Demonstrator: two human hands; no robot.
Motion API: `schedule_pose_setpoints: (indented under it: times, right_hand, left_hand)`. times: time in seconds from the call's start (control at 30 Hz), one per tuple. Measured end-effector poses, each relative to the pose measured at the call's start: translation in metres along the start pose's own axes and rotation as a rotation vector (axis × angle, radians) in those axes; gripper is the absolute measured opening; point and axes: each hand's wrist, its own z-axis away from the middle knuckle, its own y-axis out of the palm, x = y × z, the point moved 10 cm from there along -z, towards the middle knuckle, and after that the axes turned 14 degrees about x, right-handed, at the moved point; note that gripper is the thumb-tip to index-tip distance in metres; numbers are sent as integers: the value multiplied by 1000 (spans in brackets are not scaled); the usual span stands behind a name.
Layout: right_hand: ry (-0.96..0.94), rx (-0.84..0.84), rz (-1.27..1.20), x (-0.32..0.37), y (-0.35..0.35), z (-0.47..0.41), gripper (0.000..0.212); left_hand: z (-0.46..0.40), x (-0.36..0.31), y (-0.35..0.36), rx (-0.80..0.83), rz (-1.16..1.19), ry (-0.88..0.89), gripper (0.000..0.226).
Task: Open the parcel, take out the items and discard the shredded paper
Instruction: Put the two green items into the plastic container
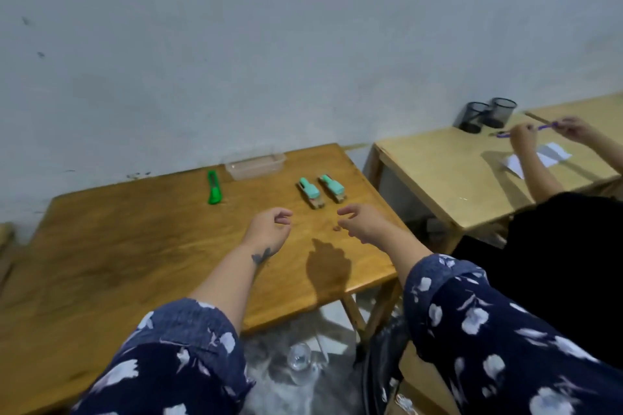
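Observation:
Two mint-green items on small brown cards lie side by side on the brown wooden table, toward its far right. A green utility knife rests further left near the wall. My left hand hovers above the table just in front of the items, fingers loosely curled, holding nothing. My right hand hovers beside it, fingers curved and apart, also with nothing in it. No parcel or shredded paper shows on the tabletop.
A clear plastic tray stands at the table's back edge by the wall. Another person's hands work with a purple tool at a lighter table to the right, which holds two black mesh cups. Clear plastic and a bottle lie on the floor below.

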Motion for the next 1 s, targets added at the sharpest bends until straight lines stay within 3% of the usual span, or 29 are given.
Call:
schedule_pose_setpoints:
  times: [0.23, 0.47, 0.7, 0.87, 1.0]
  right_hand:
    - [2, -65, 78, 67, 14, -73, 38]
    - [70, -148, 82, 69, 7, -118, 45]
    - [225, -220, 192, 37, -16, -154, 85]
    - [317, -183, 259, 18, -17, -183, 116]
    - [343, -218, 283, 17, -20, -204, 112]
  left_hand:
    - [-52, 55, -88, -28, -13, -23, 32]
    - [-99, 82, -127, -67, -49, -49, 48]
    - [-148, 96, -149, -205, 19, -104, 59]
    - [-180, 114, -151, -272, 104, -192, 72]
    - [-202, 129, -145, -266, 148, -251, 86]
